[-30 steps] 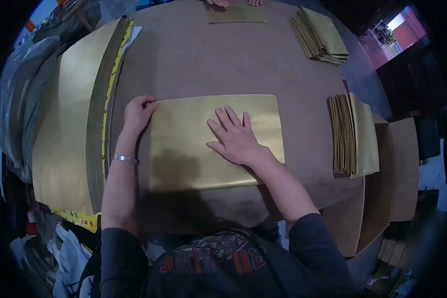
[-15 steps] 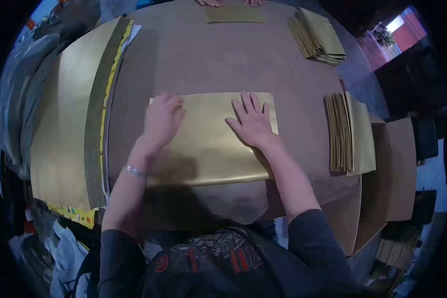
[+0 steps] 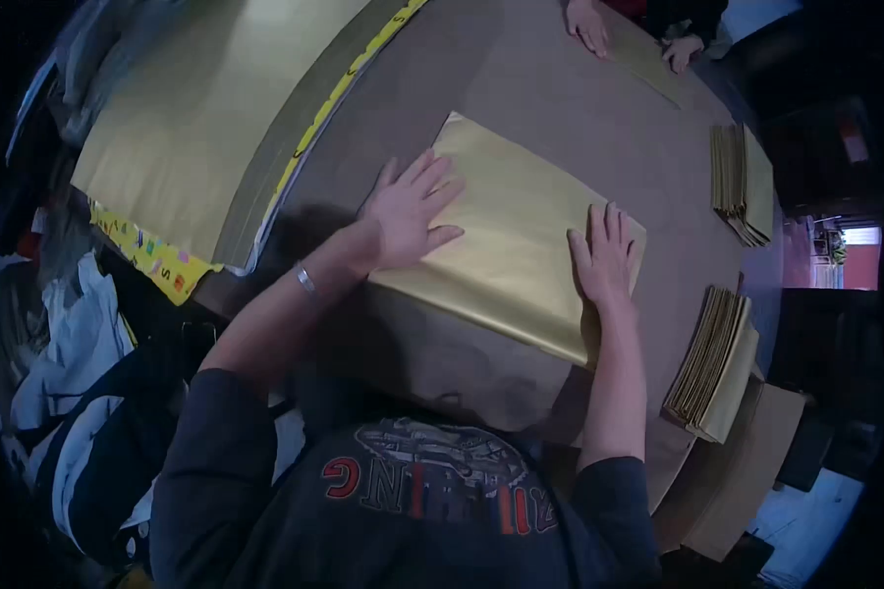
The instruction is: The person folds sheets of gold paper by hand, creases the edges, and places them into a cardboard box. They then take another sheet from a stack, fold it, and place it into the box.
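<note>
A folded sheet of gold paper (image 3: pixel 521 236) lies on the brown-covered table (image 3: pixel 521 69) in front of me, its near edge a rounded fold. My left hand (image 3: pixel 411 208) rests on the sheet's left part with the fingers spread. On the right part my right hand (image 3: pixel 607 250) lies flat, fingers a little apart. Neither hand grips anything. A bracelet is on my left wrist.
A large stack of gold sheets (image 3: pixel 196 108) with a yellow strip lies at the left. Folded gold bundles (image 3: pixel 722 363) (image 3: pixel 742 182) stand at the right, beside an open cardboard box (image 3: pixel 746 471). Across the table, a co-worker's hands (image 3: pixel 587 25) touch another gold piece (image 3: pixel 648 64).
The view has turned, so the table appears tilted. My left hand, raised and curled at the sheet's left edge before, now lies spread on it. My right hand is nearer the sheet's right edge.
</note>
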A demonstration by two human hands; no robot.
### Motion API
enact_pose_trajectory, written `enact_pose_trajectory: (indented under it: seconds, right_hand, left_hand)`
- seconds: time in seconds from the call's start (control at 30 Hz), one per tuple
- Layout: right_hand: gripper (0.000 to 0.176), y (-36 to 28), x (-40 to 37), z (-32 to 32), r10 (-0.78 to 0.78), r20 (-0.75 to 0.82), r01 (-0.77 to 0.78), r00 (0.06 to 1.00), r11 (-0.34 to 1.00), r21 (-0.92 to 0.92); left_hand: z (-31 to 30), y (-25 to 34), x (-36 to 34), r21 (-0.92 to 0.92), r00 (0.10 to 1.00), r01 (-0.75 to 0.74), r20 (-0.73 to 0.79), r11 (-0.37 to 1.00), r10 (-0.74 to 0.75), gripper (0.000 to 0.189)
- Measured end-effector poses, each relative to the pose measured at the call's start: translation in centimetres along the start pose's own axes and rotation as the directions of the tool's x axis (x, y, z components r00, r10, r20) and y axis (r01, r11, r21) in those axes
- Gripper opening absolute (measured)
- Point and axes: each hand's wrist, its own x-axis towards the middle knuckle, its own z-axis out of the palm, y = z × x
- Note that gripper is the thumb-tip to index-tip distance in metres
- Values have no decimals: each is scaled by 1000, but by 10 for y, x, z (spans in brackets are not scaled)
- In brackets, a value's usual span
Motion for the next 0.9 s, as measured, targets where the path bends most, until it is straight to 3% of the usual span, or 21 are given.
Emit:
enact_pose_trajectory:
  seconds: [0.1,0.17,0.27,0.47,0.67,0.73,0.77,0.87,0.9]
  right_hand:
    - [67,-1,0,3,1,-28,-1,1000,1000,-10]
    - [67,1,4,6,15,-23,-16,1000,999,-48]
    - [67,-5,6,6,51,-35,-52,998,998,-22]
    - [68,-7,6,0,76,6,-75,997,992,-98]
    - [80,-1,11,-15,-52,201,99,978,968,-232]
    - [80,5,11,-10,-74,161,109,984,970,-216]
    - [80,6,10,-7,-118,118,140,986,970,-198]
    - [80,5,8,-6,-111,107,128,988,978,-163]
    - [80,5,8,-5,-109,103,126,989,977,-171]
  left_hand:
    - [-12,-1,-25,-26,995,77,60,997,-75,66]
    - [-11,8,-40,44,997,73,32,996,-74,67]
    - [-15,34,-49,131,993,9,119,991,-24,68]
    - [19,106,-26,-18,973,-204,105,979,205,69]
    - [42,185,-9,-117,899,-382,182,917,398,81]
    - [47,205,-6,-128,866,-446,190,886,463,81]
    - [47,217,-2,-151,820,-463,300,873,487,83]
    - [59,243,4,-212,765,-522,312,827,563,84]
    - [61,248,5,-209,771,-546,254,811,584,84]
